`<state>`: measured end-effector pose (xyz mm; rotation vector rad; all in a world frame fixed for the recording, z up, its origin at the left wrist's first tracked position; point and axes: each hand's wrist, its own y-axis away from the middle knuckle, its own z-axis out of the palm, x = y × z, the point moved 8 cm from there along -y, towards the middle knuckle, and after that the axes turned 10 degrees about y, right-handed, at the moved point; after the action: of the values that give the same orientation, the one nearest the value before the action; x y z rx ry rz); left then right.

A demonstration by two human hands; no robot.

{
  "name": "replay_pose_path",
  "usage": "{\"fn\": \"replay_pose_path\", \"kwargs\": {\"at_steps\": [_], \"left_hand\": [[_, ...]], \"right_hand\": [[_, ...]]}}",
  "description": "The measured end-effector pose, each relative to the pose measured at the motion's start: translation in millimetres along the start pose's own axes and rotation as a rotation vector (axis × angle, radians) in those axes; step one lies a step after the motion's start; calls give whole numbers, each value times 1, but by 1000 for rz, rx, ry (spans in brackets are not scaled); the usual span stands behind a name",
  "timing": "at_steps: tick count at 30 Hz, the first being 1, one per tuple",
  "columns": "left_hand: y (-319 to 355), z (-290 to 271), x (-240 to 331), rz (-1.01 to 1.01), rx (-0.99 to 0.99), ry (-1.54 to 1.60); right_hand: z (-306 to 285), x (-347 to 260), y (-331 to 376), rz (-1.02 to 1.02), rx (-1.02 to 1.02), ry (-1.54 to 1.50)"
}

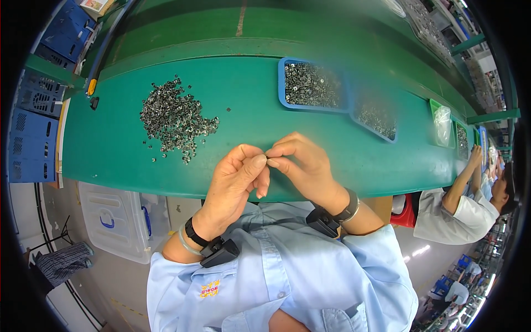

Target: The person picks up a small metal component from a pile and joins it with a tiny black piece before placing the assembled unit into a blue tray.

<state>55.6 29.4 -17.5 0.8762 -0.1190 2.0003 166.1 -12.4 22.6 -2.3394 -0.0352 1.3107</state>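
Observation:
Over the near edge of a green tabletop point(243, 124), my left hand point(241, 174) and my right hand point(304, 166) meet at the fingertips. Both thumbs and forefingers are pinched together around something small and dark, mostly covered by the fingers. I cannot make out what it is. Ahead and to the left lies a loose pile of small dark metal parts point(174, 116), with a few strays around it. Beyond my right hand, a blue tray point(283, 102) holds many small metal pieces, and a second blue tray point(381, 134), partly blurred, adjoins it.
Green trays point(441, 124) stand farther right, beside a co-worker in a light top point(456, 218). Blue crates point(33, 130) are stacked at the far left. A clear lidded storage box point(110, 218) sits on the floor, left below the table. A yellow-handled tool point(92, 87) lies at the back left.

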Motion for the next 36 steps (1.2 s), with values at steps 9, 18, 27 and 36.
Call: {"fn": "replay_pose_path", "kwargs": {"at_steps": [9, 18, 27, 36], "left_hand": [[0, -4, -2, -18, 55, -86], [0, 5, -5, -74, -42, 131], [1, 5, -7, -95, -49, 158], [1, 9, -2, -62, -28, 75]], "right_hand": [[3, 4, 7, 66, 40, -13], [6, 10, 9, 160, -20, -268], [10, 11, 11, 202, -49, -329], [15, 18, 11, 305, -34, -580]]}}
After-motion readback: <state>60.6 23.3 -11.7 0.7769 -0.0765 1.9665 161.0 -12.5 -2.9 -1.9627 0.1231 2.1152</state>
